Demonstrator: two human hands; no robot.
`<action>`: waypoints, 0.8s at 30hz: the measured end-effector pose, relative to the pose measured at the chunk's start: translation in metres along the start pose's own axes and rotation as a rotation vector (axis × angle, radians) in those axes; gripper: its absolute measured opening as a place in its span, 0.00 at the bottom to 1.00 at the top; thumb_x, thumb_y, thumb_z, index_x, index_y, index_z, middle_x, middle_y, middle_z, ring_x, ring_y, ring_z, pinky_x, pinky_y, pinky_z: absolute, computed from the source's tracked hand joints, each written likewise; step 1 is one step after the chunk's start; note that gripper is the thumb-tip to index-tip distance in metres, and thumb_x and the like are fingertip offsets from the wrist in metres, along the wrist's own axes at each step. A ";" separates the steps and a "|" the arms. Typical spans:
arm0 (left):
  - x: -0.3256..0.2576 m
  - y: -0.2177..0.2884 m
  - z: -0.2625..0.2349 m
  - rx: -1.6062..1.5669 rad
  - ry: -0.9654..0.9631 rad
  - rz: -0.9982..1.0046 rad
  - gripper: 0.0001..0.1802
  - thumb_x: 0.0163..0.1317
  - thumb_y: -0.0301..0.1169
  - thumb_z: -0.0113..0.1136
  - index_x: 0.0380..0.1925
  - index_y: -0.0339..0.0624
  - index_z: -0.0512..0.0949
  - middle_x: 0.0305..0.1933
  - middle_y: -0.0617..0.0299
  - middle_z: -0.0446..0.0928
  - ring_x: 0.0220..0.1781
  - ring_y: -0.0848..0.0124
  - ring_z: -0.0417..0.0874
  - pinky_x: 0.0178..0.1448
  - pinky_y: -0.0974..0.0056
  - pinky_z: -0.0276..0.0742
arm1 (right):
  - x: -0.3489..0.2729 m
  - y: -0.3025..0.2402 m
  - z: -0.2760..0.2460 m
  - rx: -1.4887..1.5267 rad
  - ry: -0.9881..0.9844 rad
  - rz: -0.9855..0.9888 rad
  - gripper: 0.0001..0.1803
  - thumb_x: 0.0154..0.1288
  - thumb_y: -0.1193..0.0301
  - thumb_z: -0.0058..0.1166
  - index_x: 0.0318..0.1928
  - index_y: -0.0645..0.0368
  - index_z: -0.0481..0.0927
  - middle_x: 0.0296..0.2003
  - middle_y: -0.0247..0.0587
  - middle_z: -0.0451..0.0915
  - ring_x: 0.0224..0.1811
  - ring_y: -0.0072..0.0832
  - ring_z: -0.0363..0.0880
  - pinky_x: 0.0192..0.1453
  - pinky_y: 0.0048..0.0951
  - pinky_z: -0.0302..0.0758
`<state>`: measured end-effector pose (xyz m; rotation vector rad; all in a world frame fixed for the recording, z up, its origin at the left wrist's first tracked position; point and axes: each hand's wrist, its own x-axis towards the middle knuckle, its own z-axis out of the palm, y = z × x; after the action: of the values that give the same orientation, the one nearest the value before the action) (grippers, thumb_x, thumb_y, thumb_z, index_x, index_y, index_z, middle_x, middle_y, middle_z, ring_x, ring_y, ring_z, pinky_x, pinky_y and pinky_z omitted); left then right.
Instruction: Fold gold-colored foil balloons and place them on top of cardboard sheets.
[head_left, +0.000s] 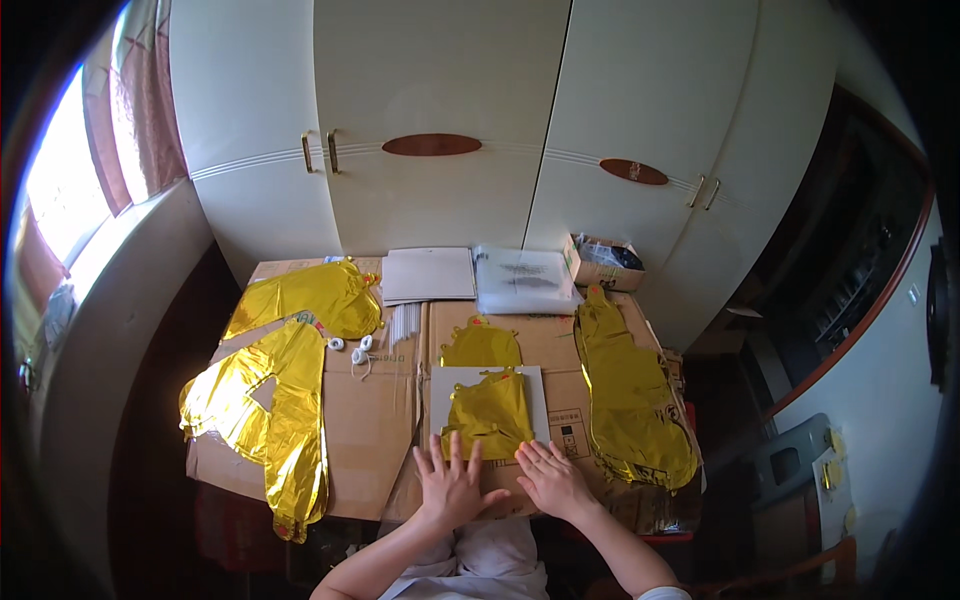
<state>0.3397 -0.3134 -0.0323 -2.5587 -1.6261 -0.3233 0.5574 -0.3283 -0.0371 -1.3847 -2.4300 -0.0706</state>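
Observation:
A gold foil balloon (492,408), deflated and folded, lies on a white card (540,400) at the near middle of the cardboard-covered table. My left hand (455,488) is spread flat, its fingertips at the balloon's near left edge. On the other side, my right hand (553,482) lies flat with fingers stretched out, by the near right corner of the balloon and card. Neither hand grips anything. Just beyond the card, part of another gold foil piece (482,345) shows; whether the two are joined I cannot tell.
Flat gold foil balloons lie on the left (297,390), far left (305,302) and right (628,390). White ribbon rolls (362,348) and white straws (405,323) sit left of centre. Along the back stand white cards (428,275), clear plastic bags (525,280) and a filled cardboard box (600,272).

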 end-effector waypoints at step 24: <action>0.045 -0.008 -0.007 -0.140 -0.185 0.270 0.46 0.54 0.76 0.37 0.70 0.69 0.60 0.75 0.56 0.55 0.74 0.37 0.49 0.68 0.25 0.42 | 0.008 -0.001 -0.014 0.030 -0.115 0.070 0.26 0.63 0.62 0.55 0.60 0.60 0.74 0.61 0.44 0.73 0.67 0.36 0.67 0.72 0.45 0.57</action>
<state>0.3504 -0.2716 -0.0152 -2.9474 -1.3240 -0.1873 0.5569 -0.3248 -0.0215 -1.4975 -2.4609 0.0632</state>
